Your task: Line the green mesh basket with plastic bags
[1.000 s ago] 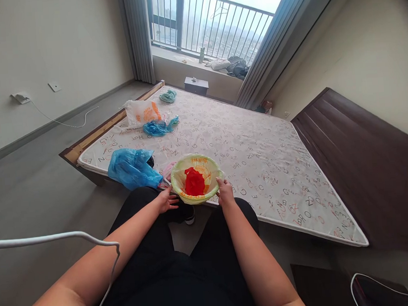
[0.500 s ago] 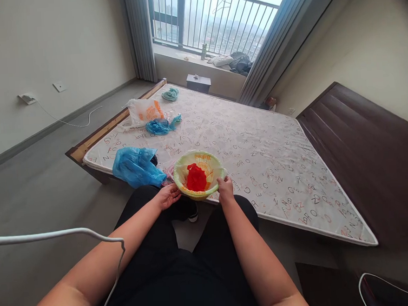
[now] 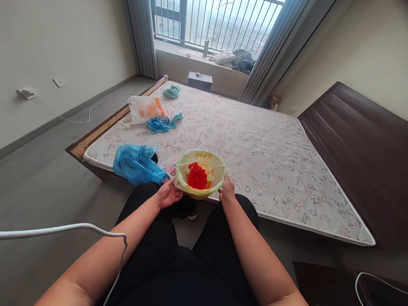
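A small yellow-green basket (image 3: 202, 195) stands at the mattress's near edge, between my knees. A thin plastic bag (image 3: 210, 164) with orange print lines it and folds over its rim. Bright red material (image 3: 196, 176) lies inside; its kind is unclear. On the basket's left, my left hand (image 3: 167, 194) is turned palm up, thumb and fingers at the bag's pulled-out edge. My right hand (image 3: 227, 188) closes on the bag's edge at the right side of the rim, its fingertips partly hidden. Left of the basket sits a blue plastic bag (image 3: 137, 164) with something dark in it.
The letter-printed mattress (image 3: 260, 158) fills the bed. Farther back on it lie a white bag (image 3: 145, 107), a crumpled blue bag (image 3: 162, 123) and a teal coil (image 3: 171, 92). A white cable (image 3: 55, 230) crosses over my left forearm. The brown headboard (image 3: 368, 160) is at right.
My left hand has moved slightly up against the bag, whose edge now stretches out toward it. My right hand has shifted a little lower along the rim. The basket stays nearly in place.
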Demonstrator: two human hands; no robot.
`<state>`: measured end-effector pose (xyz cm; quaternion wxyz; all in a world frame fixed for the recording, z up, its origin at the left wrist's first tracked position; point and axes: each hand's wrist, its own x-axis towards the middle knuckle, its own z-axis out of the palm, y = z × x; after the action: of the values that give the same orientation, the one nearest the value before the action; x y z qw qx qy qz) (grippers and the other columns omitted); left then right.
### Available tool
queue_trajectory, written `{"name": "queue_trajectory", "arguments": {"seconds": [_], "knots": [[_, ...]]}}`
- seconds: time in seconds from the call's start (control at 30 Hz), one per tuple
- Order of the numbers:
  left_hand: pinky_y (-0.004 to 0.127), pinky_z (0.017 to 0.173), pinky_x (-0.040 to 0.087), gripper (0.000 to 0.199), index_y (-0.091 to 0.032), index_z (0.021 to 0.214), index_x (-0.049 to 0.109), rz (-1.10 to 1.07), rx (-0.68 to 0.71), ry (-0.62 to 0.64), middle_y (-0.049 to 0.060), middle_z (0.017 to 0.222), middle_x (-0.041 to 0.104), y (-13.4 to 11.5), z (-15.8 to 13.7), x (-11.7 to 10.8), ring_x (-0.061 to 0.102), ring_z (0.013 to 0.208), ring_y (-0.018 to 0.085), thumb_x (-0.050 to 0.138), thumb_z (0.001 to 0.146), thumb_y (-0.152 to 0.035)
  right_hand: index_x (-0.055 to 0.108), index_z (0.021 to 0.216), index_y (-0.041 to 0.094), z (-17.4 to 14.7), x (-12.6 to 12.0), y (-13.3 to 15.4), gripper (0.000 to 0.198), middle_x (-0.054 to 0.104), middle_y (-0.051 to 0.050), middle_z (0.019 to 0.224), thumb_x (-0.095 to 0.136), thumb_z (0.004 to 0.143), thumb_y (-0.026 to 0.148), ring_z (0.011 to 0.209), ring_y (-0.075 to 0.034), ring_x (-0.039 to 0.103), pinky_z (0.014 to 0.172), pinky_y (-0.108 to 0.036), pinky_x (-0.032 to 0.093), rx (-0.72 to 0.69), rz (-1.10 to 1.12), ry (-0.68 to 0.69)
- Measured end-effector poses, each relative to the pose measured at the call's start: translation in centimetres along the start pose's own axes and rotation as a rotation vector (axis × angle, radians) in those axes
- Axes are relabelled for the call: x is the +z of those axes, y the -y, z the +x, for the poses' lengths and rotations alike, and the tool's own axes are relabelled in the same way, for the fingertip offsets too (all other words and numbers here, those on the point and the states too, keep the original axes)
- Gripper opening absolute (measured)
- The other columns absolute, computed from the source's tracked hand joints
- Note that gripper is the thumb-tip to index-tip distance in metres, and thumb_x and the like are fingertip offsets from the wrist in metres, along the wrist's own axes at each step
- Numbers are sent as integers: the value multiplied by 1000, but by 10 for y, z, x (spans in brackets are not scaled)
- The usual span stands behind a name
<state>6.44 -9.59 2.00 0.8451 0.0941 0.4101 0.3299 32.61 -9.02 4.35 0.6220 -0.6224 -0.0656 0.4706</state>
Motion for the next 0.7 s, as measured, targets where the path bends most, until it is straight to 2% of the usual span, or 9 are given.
{"name": "queue_trajectory", "arguments": {"seconds": [0.07, 0.13, 0.27, 0.37, 0.43, 0.57, 0.63, 0.7], "knots": [[28, 63, 55, 37, -16, 98, 68, 19, 1, 31, 10, 86, 74, 1, 0, 0, 72, 75, 20, 49, 104, -47, 64, 98, 23, -5, -2, 2, 24, 73, -1, 87, 55, 92, 45, 74, -16, 70, 59, -27, 58, 121, 48, -32], [27, 65, 56, 30, -16, 102, 69, 47, 7, 36, 10, 91, 75, 2, 1, -1, 73, 77, 19, 55, 102, -42, 65, 97, 22, -10, -5, 4, 27, 74, -3, 86, 51, 96, 45, 75, -18, 71, 62, -31, 60, 215, 79, -8], [33, 78, 58, 25, -18, 113, 69, 79, 27, 50, 10, 105, 76, 5, 1, -1, 74, 88, 21, 63, 99, -38, 63, 93, 22, -16, -14, 5, 23, 71, -3, 77, 53, 97, 43, 72, -20, 71, 62, -32, 60, 281, 53, 54], [35, 83, 57, 30, -17, 117, 69, 97, 35, 71, 12, 111, 76, 4, 0, 0, 74, 94, 23, 68, 96, -38, 60, 96, 25, -13, -17, 4, 13, 70, 0, 76, 54, 97, 36, 68, -16, 68, 60, -27, 58, 278, 63, 45], [34, 84, 57, 31, -16, 117, 69, 112, 23, 98, 13, 113, 76, 4, -1, 0, 74, 99, 25, 70, 94, -37, 58, 99, 26, -11, -15, 4, 6, 70, 3, 79, 56, 93, 26, 67, -13, 67, 61, -24, 56, 228, 135, 48], [32, 82, 58, 24, -15, 112, 70, 95, 8, 108, 12, 113, 76, 6, 1, 3, 75, 100, 24, 70, 93, -29, 55, 103, 26, -7, -8, 3, 29, 71, 4, 88, 66, 81, 10, 76, -8, 69, 68, -19, 56, 32, 277, 131], [31, 81, 58, 21, -14, 110, 70, 86, 25, 87, 12, 111, 77, 6, 2, 3, 75, 96, 23, 69, 93, -26, 51, 107, 27, -6, -6, 0, 39, 71, 5, 87, 69, 77, 8, 75, -9, 69, 68, -18, 56, 12, 277, 130], [31, 80, 59, 20, -14, 110, 70, 92, 45, 70, 12, 109, 77, 5, 2, 3, 76, 94, 22, 68, 93, -24, 47, 106, 27, -5, -4, -3, 43, 69, 6, 81, 70, 75, 8, 68, -9, 68, 63, -19, 56, 58, 248, 98]]}}
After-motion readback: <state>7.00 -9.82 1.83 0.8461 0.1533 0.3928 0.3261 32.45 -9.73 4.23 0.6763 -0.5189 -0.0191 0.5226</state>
